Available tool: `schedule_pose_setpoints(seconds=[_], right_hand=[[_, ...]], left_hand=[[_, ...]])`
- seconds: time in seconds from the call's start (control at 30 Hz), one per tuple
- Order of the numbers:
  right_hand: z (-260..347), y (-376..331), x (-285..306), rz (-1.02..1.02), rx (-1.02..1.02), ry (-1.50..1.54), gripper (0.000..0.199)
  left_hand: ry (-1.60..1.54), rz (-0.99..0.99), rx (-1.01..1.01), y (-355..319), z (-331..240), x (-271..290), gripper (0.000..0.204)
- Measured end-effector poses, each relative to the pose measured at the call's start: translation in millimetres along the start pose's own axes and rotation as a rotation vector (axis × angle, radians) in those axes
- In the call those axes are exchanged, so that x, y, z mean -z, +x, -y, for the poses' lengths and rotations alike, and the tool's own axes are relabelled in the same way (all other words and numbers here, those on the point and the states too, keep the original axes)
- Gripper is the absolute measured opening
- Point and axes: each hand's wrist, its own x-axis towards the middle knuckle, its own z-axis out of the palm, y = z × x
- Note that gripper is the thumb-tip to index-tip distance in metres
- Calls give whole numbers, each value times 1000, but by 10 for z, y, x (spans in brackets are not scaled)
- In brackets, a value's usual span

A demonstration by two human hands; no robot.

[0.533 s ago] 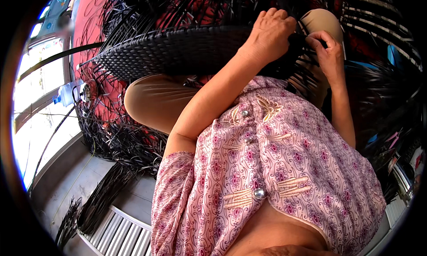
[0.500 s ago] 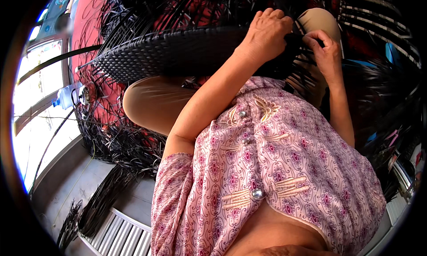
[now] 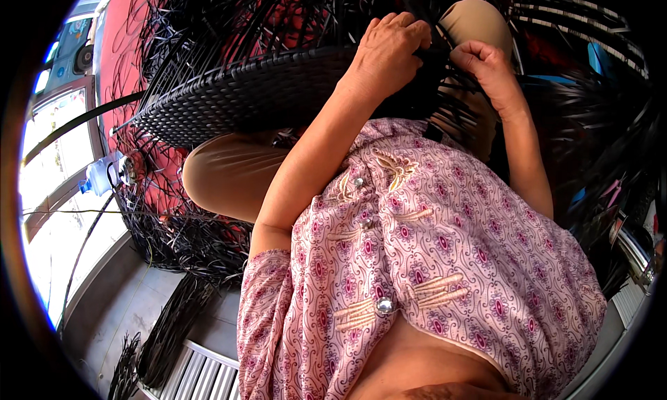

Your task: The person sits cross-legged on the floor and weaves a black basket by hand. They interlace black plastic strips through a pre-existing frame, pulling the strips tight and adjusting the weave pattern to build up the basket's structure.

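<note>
hands both at far edge of woven black panel (image 3: 250, 94) on lap; left hand (image 3: 389, 49) fingers curled gripping rim, right hand (image 3: 486, 63) fisted, pinching strand (image 3: 451, 98). risk: strand slips, weave loosens.

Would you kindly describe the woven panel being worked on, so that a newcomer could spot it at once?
Start at the tan trousers on the person's lap. Lying across them is the black woven panel, with the left hand and right hand at its right end. Unlike the loose black strands around it, it is tightly woven into one flat sheet.
</note>
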Motion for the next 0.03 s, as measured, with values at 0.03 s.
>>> schedule_pose_setpoints(seconds=[0.03], right_hand=[[-8,-18,9,-4,-4,1,14]], left_hand=[[12,-3,-15,-7,-23,18,30]])
